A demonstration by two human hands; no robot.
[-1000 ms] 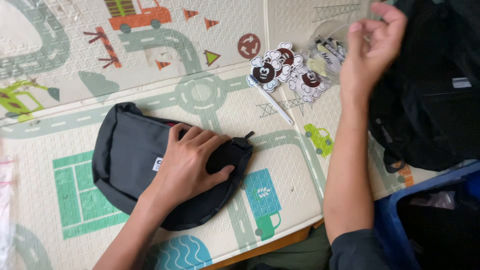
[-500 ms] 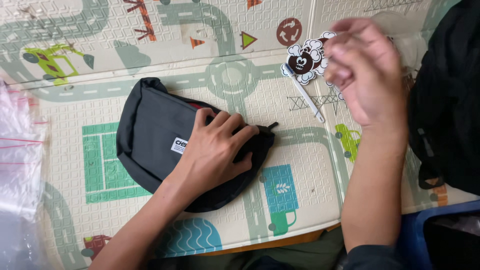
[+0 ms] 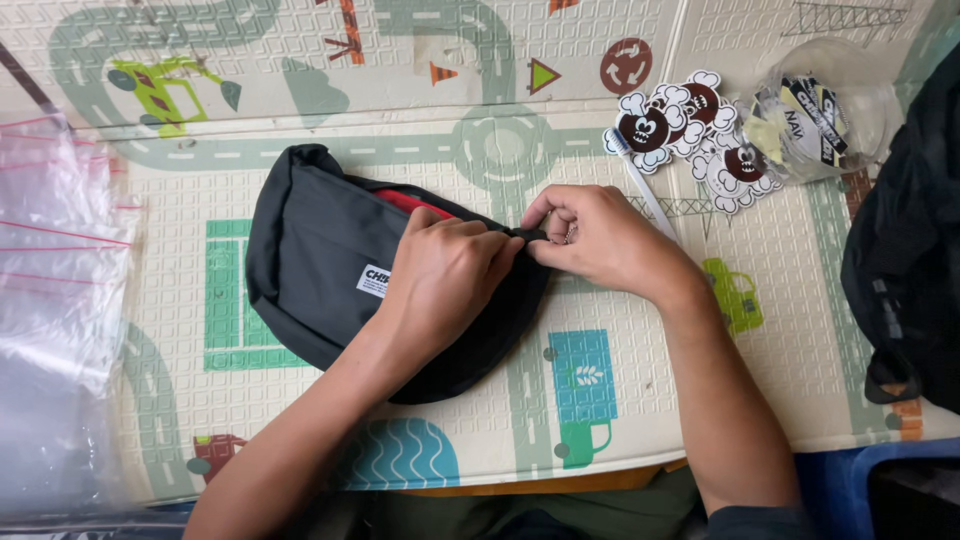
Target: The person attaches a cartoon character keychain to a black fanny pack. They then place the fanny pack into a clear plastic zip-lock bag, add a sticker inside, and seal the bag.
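Observation:
A dark grey pouch bag [image 3: 320, 250] with a red lining showing at its top edge lies on a play mat [image 3: 620, 380] printed with roads. My left hand [image 3: 445, 275] presses down on the bag's right half, fingers at the zipper end. My right hand [image 3: 590, 240] sits just to the right, its thumb and forefinger pinched on the black zipper pull [image 3: 530, 235] at the bag's right tip.
Cartoon stickers [image 3: 690, 125] and a clear packet of stickers [image 3: 815, 120] lie at the upper right, beside a white pen [image 3: 640, 185]. A black bag [image 3: 910, 250] fills the right edge. Clear zip bags [image 3: 55, 300] lie at the left. The mat's front edge runs along the bottom.
My right hand has come down from the stickers at the upper right and taken hold of the zipper pull. My left hand stayed on the bag.

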